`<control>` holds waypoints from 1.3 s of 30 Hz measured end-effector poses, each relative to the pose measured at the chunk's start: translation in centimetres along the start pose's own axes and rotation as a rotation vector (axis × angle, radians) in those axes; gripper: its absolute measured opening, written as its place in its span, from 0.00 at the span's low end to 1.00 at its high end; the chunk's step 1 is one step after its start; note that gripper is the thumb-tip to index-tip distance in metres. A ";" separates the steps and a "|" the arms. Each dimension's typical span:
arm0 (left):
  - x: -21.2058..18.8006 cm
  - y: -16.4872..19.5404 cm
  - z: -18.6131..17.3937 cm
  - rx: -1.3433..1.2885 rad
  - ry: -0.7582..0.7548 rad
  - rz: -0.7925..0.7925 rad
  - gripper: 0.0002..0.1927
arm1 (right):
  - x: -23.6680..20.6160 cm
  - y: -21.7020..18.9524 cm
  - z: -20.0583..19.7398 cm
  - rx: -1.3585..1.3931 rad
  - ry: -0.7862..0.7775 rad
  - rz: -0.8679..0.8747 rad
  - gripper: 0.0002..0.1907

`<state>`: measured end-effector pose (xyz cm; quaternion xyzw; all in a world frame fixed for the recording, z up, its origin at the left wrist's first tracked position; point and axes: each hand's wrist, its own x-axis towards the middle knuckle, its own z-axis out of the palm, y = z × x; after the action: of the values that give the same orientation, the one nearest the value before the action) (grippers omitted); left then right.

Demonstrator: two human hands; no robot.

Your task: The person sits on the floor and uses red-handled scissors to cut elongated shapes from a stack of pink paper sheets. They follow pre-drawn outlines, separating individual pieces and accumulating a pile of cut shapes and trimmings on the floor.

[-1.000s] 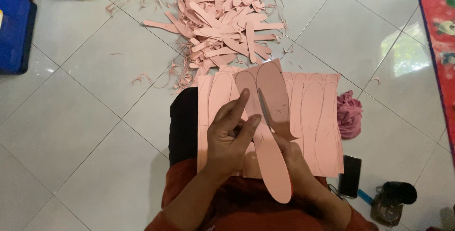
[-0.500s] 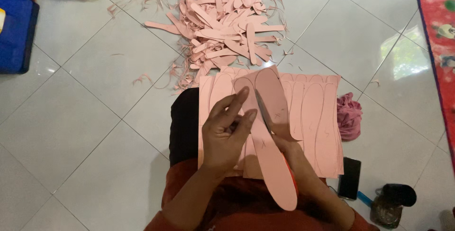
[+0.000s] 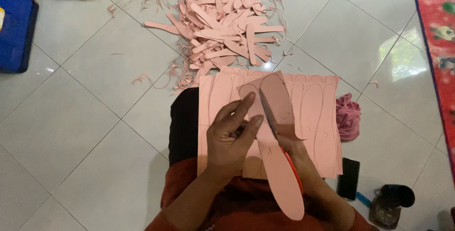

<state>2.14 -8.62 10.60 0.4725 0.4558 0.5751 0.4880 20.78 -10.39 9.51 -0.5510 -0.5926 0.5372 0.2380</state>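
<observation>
My left hand (image 3: 233, 138) pinches the left edge of a pink insole-shaped piece (image 3: 279, 164) that stretches from near my lap up over the sheet. My right hand (image 3: 293, 148), mostly hidden under that piece, grips red-handled scissors (image 3: 271, 117) whose blades cut along the piece's upper end. Beneath lies a pink sheet (image 3: 315, 112) with several insole outlines drawn on it, resting on my lap.
A heap of pink cut strips and insole shapes (image 3: 227, 22) lies on the white tiled floor ahead. A pink cloth (image 3: 348, 117), a black phone (image 3: 350, 179) and a dark jar (image 3: 388, 205) sit right. A blue mat (image 3: 14, 27) is far left, a red patterned mat (image 3: 438, 36) far right.
The scissors have advanced along the curved top of the pink piece, and the piece has turned slightly in my left hand.
</observation>
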 end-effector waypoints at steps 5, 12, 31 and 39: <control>0.0 -0.4 -0.2 -0.001 0.040 -0.007 0.24 | -0.1 1.7 0.3 0.009 0.001 0.116 0.28; 0.7 -0.4 0.0 0.026 0.076 0.045 0.20 | -0.1 3.9 -0.8 0.040 -0.095 0.380 0.23; 0.4 3.0 -1.0 0.059 -0.004 -0.098 0.19 | -0.9 -1.1 -1.9 0.092 -0.148 0.160 0.44; -0.1 4.4 -0.9 0.069 -0.074 -0.076 0.17 | -0.6 -1.6 -2.0 0.123 -0.115 0.035 0.44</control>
<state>0.67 -9.23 14.79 0.4924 0.4747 0.5224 0.5092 22.02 -9.87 11.70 -0.5139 -0.5613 0.6074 0.2277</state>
